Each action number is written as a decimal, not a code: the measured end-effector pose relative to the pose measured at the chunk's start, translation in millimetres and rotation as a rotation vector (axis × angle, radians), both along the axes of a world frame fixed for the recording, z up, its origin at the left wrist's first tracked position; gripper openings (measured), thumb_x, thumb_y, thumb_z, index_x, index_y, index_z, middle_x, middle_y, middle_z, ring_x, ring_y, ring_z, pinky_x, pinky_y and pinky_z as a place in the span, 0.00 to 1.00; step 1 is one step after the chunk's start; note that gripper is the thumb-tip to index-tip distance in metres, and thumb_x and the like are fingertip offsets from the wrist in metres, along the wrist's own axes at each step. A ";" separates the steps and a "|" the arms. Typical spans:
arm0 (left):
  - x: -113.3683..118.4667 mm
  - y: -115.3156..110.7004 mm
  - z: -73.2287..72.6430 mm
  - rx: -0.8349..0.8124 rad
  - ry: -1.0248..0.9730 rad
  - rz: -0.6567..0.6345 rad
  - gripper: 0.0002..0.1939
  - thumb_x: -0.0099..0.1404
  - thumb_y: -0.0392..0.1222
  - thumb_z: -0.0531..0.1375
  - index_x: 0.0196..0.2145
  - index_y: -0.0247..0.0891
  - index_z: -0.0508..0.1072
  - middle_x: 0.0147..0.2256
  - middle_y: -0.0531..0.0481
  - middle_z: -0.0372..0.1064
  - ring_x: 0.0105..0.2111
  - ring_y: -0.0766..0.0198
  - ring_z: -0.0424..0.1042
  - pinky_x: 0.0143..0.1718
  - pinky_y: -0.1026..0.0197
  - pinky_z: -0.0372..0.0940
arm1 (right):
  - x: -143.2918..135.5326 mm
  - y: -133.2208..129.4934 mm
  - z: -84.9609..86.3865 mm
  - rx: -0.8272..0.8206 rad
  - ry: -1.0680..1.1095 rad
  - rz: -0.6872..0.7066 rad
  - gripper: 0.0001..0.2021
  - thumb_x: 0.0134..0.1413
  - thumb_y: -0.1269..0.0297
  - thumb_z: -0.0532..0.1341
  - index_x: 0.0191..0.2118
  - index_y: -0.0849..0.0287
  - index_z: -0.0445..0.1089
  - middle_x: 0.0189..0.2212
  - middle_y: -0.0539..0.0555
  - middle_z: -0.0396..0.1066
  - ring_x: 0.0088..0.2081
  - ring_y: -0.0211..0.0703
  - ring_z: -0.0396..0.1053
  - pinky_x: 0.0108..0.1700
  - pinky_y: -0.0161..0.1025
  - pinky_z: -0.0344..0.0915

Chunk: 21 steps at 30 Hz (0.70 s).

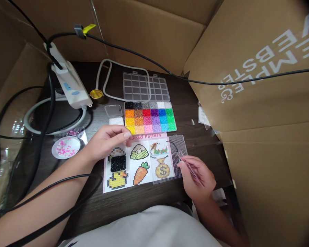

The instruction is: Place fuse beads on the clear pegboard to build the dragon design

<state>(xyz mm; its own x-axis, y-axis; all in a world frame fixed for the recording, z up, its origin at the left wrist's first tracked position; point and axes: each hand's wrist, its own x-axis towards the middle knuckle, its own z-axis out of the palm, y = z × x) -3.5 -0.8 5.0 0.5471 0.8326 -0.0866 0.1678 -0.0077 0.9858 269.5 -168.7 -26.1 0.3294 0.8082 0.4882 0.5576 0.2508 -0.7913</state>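
Observation:
My right hand (198, 175) pinches a pair of pinkish metal tweezers (192, 168), tips over a clear pegboard (181, 142). A curved row of black beads (173, 143) lies on the board, which overlaps the right part of the Bead Pattern sheet (140, 185). My left hand (106, 140) is curled above the sheet's top left, thumb against the fingers; whatever lies inside is hidden. Below it, a small square box of black beads (118, 163) sits on the sheet. Just beyond, a compartment box (175, 118) holds beads sorted by colour.
The compartment box's clear lid (145, 87) lies behind it. On the left are a white dish (78, 148) of pink beads, a gold round container (96, 95) and a power strip (69, 84). Black cables cross the view. Cardboard walls (260, 154) enclose the dark table.

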 end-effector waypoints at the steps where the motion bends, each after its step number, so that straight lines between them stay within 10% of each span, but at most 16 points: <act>1: 0.0 0.0 -0.2 -0.001 -0.003 -0.003 0.16 0.68 0.50 0.62 0.28 0.37 0.78 0.26 0.51 0.76 0.28 0.66 0.73 0.33 0.65 0.66 | 1.6 1.2 0.0 0.015 -0.043 0.009 0.16 0.51 0.81 0.68 0.44 0.58 0.76 0.38 0.56 0.79 0.37 0.43 0.79 0.39 0.40 0.80; 21: -1.0 1.0 -1.7 -0.012 0.005 0.016 0.15 0.67 0.51 0.63 0.29 0.38 0.79 0.26 0.50 0.77 0.28 0.64 0.75 0.33 0.65 0.68 | -3.4 10.1 11.7 0.163 -0.349 0.110 0.21 0.57 0.81 0.60 0.54 0.57 0.73 0.35 0.57 0.79 0.33 0.43 0.79 0.33 0.38 0.79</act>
<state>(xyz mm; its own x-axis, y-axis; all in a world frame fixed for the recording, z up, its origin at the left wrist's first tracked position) -4.4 0.2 3.3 0.5336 0.8399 -0.0992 0.1722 0.0069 0.9850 266.0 -158.6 -14.4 0.0372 0.7322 0.6801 0.7485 0.4305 -0.5044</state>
